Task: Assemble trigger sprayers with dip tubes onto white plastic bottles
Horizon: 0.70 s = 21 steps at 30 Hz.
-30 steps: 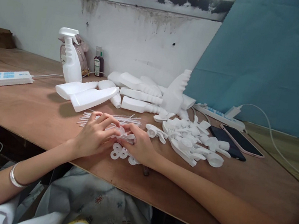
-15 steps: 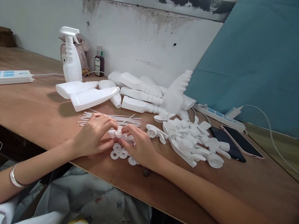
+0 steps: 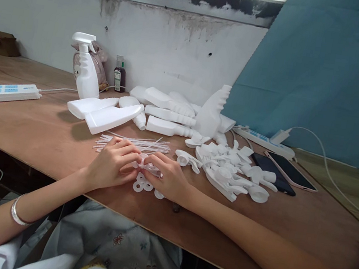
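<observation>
Between my fingertips is a white spray trigger head [image 3: 142, 159], partly hidden by both hands. My left hand [image 3: 113, 164] is closed on its left side, with thumb and fingers pinching it. On the other side my right hand [image 3: 169, 176] grips it, fingers curled over the top. Several white ring washers [image 3: 138, 186] lie on the table just below the hands. Thin white dip tubes [image 3: 133, 141] are spread right behind them. A pile of white trigger heads [image 3: 229, 168] lies to the right of my right hand.
White bottles [image 3: 169, 114] lie heaped at the back. One assembled spray bottle [image 3: 88, 71] stands at back left, near a dark sauce bottle [image 3: 119, 76]. Two phones [image 3: 292, 171] and a power strip [image 3: 267, 142] are at right; another power strip [image 3: 4, 92] lies left.
My fingers have shifted slightly around the trigger head, covering more of it. Both hands stay in the same place over the table.
</observation>
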{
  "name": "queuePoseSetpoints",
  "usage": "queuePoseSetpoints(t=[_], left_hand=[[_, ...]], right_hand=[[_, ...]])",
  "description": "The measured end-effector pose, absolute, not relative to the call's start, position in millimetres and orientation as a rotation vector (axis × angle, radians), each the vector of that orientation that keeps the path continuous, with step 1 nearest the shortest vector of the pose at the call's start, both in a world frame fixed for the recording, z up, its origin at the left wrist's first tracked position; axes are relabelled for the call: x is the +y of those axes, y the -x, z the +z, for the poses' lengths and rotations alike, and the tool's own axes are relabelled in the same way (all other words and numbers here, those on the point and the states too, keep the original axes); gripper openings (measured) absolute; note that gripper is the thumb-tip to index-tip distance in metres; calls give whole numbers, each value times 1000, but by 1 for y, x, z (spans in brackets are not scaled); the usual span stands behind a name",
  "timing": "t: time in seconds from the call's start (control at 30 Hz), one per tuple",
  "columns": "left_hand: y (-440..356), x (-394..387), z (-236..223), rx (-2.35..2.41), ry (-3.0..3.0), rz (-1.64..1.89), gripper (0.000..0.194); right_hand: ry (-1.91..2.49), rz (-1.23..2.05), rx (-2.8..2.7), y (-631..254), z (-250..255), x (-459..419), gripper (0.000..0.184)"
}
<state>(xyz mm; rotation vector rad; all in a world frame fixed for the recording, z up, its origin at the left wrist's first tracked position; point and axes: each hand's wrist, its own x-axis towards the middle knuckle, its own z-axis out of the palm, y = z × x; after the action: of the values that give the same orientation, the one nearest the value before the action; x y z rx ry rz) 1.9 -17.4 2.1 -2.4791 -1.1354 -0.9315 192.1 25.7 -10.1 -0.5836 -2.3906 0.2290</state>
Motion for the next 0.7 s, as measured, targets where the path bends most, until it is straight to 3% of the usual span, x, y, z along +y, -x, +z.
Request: queuePoseSetpoints(t=[0.27, 0.47, 0.7], left_hand=[[-3, -18, 5, -1124, 2465, -921, 5], [-4, -19, 1, -1200, 2483, -889, 8], [-6, -20, 2, -1200, 2529, -786, 17]], right_hand=[[584, 254, -2406, -192, -8, 26, 7], [672, 446, -2256, -189, -13, 26, 35], [695, 478, -2269, -189, -13, 26, 34]])
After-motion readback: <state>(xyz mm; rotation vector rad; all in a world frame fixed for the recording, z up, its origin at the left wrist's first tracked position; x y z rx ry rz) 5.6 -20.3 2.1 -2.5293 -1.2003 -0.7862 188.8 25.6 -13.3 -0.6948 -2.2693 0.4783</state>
